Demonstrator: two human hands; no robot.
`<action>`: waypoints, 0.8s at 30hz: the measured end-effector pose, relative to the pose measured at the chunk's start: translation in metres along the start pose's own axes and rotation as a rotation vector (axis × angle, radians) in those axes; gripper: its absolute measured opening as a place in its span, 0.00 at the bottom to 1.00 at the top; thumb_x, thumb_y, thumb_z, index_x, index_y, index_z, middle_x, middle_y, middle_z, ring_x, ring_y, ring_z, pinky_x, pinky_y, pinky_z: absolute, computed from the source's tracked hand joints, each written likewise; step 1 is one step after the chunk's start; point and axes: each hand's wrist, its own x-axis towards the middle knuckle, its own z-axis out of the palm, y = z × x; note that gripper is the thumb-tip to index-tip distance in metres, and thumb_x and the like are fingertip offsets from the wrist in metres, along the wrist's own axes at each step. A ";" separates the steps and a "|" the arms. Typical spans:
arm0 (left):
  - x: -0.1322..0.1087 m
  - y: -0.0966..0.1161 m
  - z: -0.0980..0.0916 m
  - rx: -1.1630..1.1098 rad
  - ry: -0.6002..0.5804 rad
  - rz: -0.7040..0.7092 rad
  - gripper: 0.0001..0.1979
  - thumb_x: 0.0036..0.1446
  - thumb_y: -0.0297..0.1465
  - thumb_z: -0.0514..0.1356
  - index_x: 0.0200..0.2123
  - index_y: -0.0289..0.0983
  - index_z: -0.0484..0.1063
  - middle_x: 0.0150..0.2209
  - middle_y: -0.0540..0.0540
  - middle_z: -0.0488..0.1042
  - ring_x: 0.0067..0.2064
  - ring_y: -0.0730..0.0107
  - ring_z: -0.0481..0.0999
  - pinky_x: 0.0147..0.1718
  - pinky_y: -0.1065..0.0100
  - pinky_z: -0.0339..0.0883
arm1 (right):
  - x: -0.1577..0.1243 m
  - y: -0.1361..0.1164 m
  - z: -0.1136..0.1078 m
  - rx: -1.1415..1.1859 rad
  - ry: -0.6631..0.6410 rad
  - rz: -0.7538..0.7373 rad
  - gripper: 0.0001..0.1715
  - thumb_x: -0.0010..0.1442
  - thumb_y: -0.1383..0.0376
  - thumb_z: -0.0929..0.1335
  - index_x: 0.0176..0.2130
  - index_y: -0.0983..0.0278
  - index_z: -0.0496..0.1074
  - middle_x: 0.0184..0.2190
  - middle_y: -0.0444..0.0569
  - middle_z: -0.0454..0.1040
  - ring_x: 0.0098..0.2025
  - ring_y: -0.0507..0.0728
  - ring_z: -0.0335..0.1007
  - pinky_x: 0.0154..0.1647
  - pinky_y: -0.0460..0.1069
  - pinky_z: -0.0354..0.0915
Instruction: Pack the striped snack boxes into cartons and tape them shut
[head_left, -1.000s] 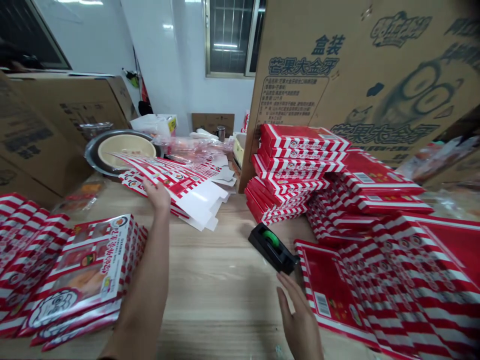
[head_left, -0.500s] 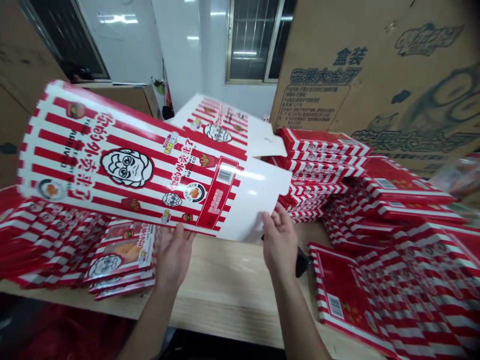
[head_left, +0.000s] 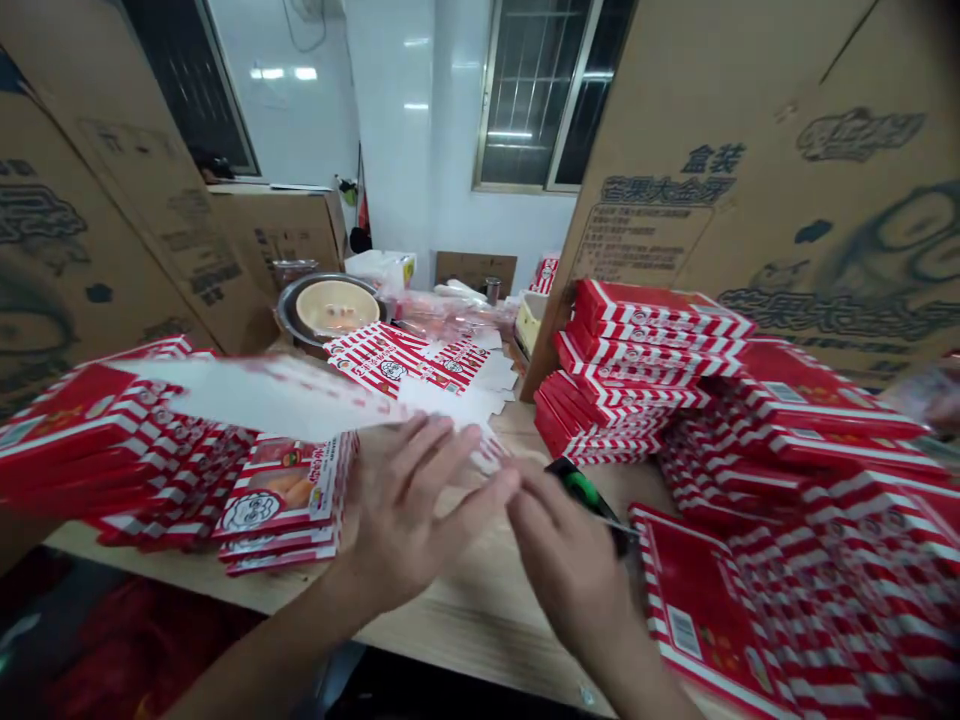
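A flat carton (head_left: 277, 400), white side showing, stretches leftward from the left hand (head_left: 420, 520), crossing the view of the packs on that side. The left hand is half open, fingers apart, its knuckles by the carton's right end and its thumb reaching toward the right hand (head_left: 570, 570). The right hand's fingers are bunched, their tips at that thumb. Both hands are blurred, so one cannot tell how firmly the left has the carton, or whether the right pinches anything.

Just behind the right hand, partly hidden, sits a black tape dispenser (head_left: 581, 485) with a green core. Beyond the hands, striped blanks (head_left: 409, 365) lie fanned on the table (head_left: 465, 625), near a cream bowl (head_left: 301, 308) set in a dark basin (head_left: 286, 318). Picture-fronted packs (head_left: 289, 485) are stacked at left; red boxes (head_left: 652, 325) pile up at right, before a tall cardboard box (head_left: 675, 90).
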 end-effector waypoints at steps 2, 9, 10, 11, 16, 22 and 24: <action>-0.018 0.001 0.000 -0.017 -0.119 0.004 0.10 0.51 0.26 0.62 0.39 0.37 0.70 0.50 0.42 0.65 0.54 0.59 0.62 0.54 0.54 0.61 | -0.022 -0.012 0.014 0.008 -0.111 -0.006 0.18 0.63 0.73 0.54 0.41 0.67 0.70 0.42 0.57 0.75 0.40 0.55 0.74 0.38 0.46 0.71; -0.113 0.030 -0.005 -0.231 -0.173 -0.043 0.06 0.51 0.21 0.61 0.34 0.33 0.72 0.39 0.47 0.67 0.44 0.71 0.65 0.50 0.62 0.66 | -0.062 -0.022 0.017 0.294 -0.872 0.314 0.19 0.55 0.66 0.68 0.48 0.65 0.69 0.48 0.59 0.71 0.46 0.64 0.71 0.42 0.56 0.70; -0.122 0.034 -0.007 -0.248 -0.173 -0.062 0.07 0.51 0.21 0.61 0.35 0.33 0.72 0.40 0.47 0.66 0.45 0.71 0.65 0.51 0.61 0.65 | -0.060 -0.017 0.018 0.389 -0.948 0.345 0.24 0.53 0.63 0.69 0.49 0.65 0.68 0.50 0.59 0.69 0.50 0.64 0.67 0.47 0.57 0.67; -0.128 0.037 -0.008 -0.265 -0.164 -0.081 0.08 0.51 0.20 0.61 0.36 0.33 0.71 0.40 0.48 0.66 0.45 0.71 0.65 0.52 0.61 0.65 | -0.058 -0.012 0.021 0.511 -1.009 0.368 0.28 0.51 0.60 0.71 0.51 0.64 0.67 0.53 0.59 0.66 0.54 0.64 0.63 0.52 0.57 0.64; -0.138 0.037 -0.012 -0.329 -0.181 -0.119 0.03 0.53 0.20 0.59 0.32 0.31 0.69 0.37 0.47 0.68 0.44 0.72 0.68 0.52 0.62 0.66 | -0.064 0.007 0.051 0.857 -1.091 0.520 0.43 0.42 0.53 0.74 0.54 0.61 0.64 0.60 0.55 0.56 0.61 0.61 0.50 0.60 0.55 0.51; -0.120 0.028 -0.025 -0.380 -0.542 -0.124 0.09 0.61 0.24 0.49 0.35 0.31 0.69 0.41 0.43 0.72 0.47 0.71 0.68 0.54 0.66 0.61 | -0.093 0.002 0.064 0.862 -1.111 0.472 0.48 0.47 0.48 0.70 0.61 0.60 0.53 0.64 0.54 0.43 0.65 0.62 0.37 0.63 0.57 0.43; -0.110 0.026 -0.030 -0.421 -0.595 -0.175 0.10 0.61 0.24 0.48 0.37 0.32 0.69 0.42 0.44 0.71 0.49 0.70 0.68 0.58 0.59 0.55 | -0.096 -0.002 0.062 0.901 -1.105 0.462 0.49 0.47 0.48 0.70 0.61 0.61 0.51 0.65 0.54 0.41 0.65 0.61 0.35 0.63 0.57 0.42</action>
